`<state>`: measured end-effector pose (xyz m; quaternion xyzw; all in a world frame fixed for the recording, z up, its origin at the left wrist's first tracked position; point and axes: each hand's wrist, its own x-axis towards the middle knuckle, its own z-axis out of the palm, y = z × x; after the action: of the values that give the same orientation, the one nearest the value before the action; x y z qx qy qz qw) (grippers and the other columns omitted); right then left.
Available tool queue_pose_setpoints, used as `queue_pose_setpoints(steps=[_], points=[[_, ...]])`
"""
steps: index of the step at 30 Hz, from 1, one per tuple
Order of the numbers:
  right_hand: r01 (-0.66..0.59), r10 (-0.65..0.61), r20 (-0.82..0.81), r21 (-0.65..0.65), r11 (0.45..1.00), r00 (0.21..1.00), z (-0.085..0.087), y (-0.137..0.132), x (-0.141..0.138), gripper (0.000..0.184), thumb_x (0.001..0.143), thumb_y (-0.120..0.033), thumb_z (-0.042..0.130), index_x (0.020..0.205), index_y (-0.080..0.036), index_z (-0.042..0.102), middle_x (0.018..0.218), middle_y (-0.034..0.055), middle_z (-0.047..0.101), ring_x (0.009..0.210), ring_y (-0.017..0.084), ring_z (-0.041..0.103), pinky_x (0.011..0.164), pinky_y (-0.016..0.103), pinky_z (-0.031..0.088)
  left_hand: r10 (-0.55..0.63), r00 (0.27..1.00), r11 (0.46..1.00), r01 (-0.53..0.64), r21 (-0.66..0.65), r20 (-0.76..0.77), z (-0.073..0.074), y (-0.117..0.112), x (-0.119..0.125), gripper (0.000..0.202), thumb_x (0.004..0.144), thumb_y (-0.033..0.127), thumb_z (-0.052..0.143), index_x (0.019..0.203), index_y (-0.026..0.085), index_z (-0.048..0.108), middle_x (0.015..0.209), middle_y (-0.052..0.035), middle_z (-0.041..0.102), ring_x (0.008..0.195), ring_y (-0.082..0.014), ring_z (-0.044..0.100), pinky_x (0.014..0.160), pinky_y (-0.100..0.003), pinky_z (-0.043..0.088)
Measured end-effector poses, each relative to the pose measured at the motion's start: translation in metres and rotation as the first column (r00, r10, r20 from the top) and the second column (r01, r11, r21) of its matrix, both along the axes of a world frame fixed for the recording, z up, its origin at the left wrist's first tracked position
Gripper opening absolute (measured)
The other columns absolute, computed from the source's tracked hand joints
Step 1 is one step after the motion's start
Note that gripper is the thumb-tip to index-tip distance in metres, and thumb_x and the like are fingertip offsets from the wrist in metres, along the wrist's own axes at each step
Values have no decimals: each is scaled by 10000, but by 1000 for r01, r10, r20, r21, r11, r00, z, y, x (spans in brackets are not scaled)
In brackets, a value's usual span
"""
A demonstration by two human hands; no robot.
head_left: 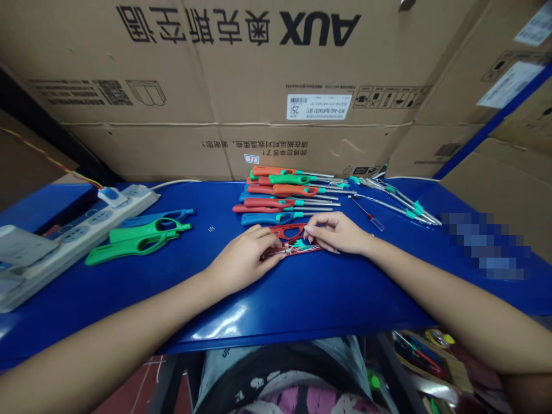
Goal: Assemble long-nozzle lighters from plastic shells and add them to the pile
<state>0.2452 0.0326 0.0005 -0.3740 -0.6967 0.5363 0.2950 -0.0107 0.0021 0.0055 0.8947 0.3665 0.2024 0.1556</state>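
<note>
My left hand is closed around the left end of an open red lighter casing on the blue table. Inside that casing show a teal trigger piece and thin white wires. The other red casing half, with a trigger loop, lies just beyond it. My right hand is bent over the right end of the red parts, thumb and fingers drawn together; what sits between the fingertips is too small to make out. Behind both hands lies a pile of stick lighters, including a blue lighter and an orange lighter.
Green casing halves lie left, beside a white power strip. Several tiny metal pieces rest nearby. A screwdriver and metal lighter tubes are at right. Cardboard stands along the table's back.
</note>
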Motion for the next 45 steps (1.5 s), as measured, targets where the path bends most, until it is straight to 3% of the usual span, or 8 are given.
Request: queue_pose_setpoints(steps=[4,7,10,14,20,29,38,45], points=[[28,-29,6,34,999,1000,-1,0,0,362,863,-501,691,821,-146,636,523,-57,553,359,47,422,355,179,317,22,999,997,-20,-74,28,1,-2,-1,163,947,305,616,1011,172,686,974,-66,661,854,-201,631,720,-304,499],[31,-30,-9,180,983,1000,-2,0,2,310,879,-450,688,924,-144,693,759,33,696,562,98,587,503,225,469,37,998,994,-31,-105,56,2,-4,-1,172,965,285,588,1012,186,720,968,-63,678,849,-192,648,718,-292,499],[-65,43,68,366,928,997,-3,1,4,281,927,-389,643,1041,-151,740,936,90,733,777,158,652,676,296,525,31,995,993,-20,-120,91,3,-3,-1,159,952,241,611,1014,186,747,960,-65,692,855,-188,659,738,-285,506],[-194,133,158,493,848,979,-4,0,5,254,931,-304,652,1124,-174,754,907,87,736,812,175,624,740,327,521,22,992,991,-5,-131,127,3,-1,-2,124,924,190,652,976,169,763,915,-57,701,822,-167,661,732,-258,502],[-265,197,184,511,818,963,-4,-2,4,261,930,-247,656,1173,-210,745,995,77,769,871,182,603,795,339,527,8,993,990,8,-138,114,5,0,-3,102,911,208,679,955,163,759,881,-36,689,701,-127,617,682,-238,478],[-289,216,199,512,809,956,0,-4,2,274,928,-224,652,1188,-220,737,1056,65,773,899,180,600,828,345,527,57,990,955,-17,-298,126,6,4,-2,95,904,215,681,918,162,759,864,-29,703,635,-106,590,624,-224,447],[-296,212,212,560,774,954,-1,-5,1,290,917,-219,654,1197,-213,730,1037,68,776,871,177,593,770,325,529,55,987,978,-24,-205,150,4,2,-3,114,891,168,674,911,166,787,831,-29,713,677,-119,621,626,-224,448],[-316,195,252,667,674,948,2,-9,-2,289,923,-199,628,1201,-214,703,1047,62,770,902,180,615,840,339,530,67,985,982,-36,-188,158,4,3,0,75,878,180,722,872,172,796,817,-26,710,681,-121,622,644,-231,458]])
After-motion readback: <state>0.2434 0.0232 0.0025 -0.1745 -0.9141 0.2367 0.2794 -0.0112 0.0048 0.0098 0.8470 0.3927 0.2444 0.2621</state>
